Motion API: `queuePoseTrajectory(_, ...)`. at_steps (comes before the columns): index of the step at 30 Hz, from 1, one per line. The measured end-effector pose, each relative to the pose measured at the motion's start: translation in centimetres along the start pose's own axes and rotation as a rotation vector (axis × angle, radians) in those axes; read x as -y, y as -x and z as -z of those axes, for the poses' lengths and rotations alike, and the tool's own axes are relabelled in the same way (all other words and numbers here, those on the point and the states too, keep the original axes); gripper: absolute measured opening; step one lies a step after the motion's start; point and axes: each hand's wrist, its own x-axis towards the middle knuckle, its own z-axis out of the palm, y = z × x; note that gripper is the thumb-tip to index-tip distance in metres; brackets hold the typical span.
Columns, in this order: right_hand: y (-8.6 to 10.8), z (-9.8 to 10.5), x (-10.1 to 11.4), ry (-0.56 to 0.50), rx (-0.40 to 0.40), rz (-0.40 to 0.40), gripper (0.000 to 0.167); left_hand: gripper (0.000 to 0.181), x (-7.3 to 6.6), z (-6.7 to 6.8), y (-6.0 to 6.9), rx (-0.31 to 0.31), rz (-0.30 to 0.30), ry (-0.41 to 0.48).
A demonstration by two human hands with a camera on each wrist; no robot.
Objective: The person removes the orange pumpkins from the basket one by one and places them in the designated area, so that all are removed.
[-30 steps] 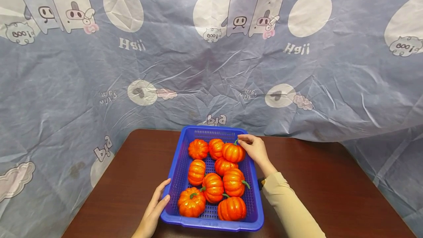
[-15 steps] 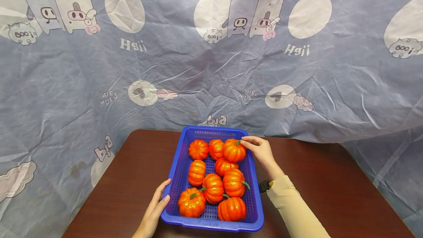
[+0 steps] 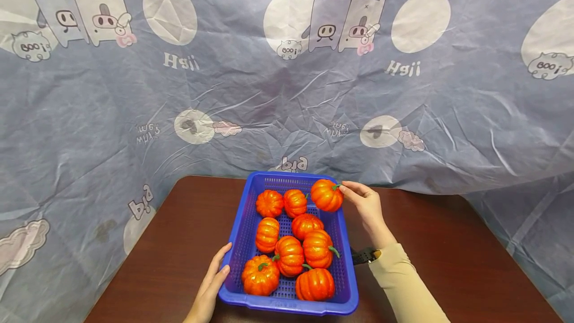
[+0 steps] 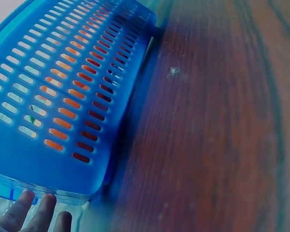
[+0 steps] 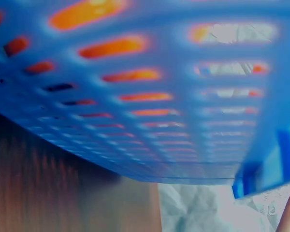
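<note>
- "BOO" and "Hgii" could be read on the grey-blue cloth behind the table; some tiny marking on the blue basket's near rim couldn't be made out.
- Compared with half a second earlier, one pumpkin had been raised and shifted right, to the basket's far right corner, stem pinched by the right hand.
- Eight other pumpkins were held in the basket, its left side touched by the left hand's fairly straight fingers.

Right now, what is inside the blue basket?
Eight orange pumpkins rest in the blue basket; the right hand holds a ninth pumpkin by its stem, at the far right corner. Slotted floor shows in gaps; whatever lies directly beneath the pumpkins is covered.
</note>
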Motion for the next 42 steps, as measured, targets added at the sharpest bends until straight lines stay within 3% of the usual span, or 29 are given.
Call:
queuePoseTrajectory(5,-0.1,0.9,0.7,-0.025,-0.107,-0.011,0.018,0.044,0.0,-0.1,0.0,-0.017,-0.002,-0.022)
queuePoseTrajectory(12,-0.1,2.2,1.1,-0.021,-0.265,-0.061,0.031,0.045,0.0,-0.3,0.1,-0.005,-0.014,-0.019)
queuePoseTrajectory(21,0.6,3.3,0.7,0.024,-0.360,-0.040,0.033,0.046,0.1,-0.5,0.1,-0.008,-0.026,-0.008)
queuePoseTrajectory(27,0.7,4.1,-0.6,0.034,-0.415,-0.020,0.033,0.046,0.1,-0.5,0.1,-0.010,-0.014,0.011)
queuePoseTrajectory(42,1.7,4.5,-4.2,0.351,-0.469,-0.003,0.025,0.046,0.2,-0.4,0.2,-0.002,-0.041,0.006)
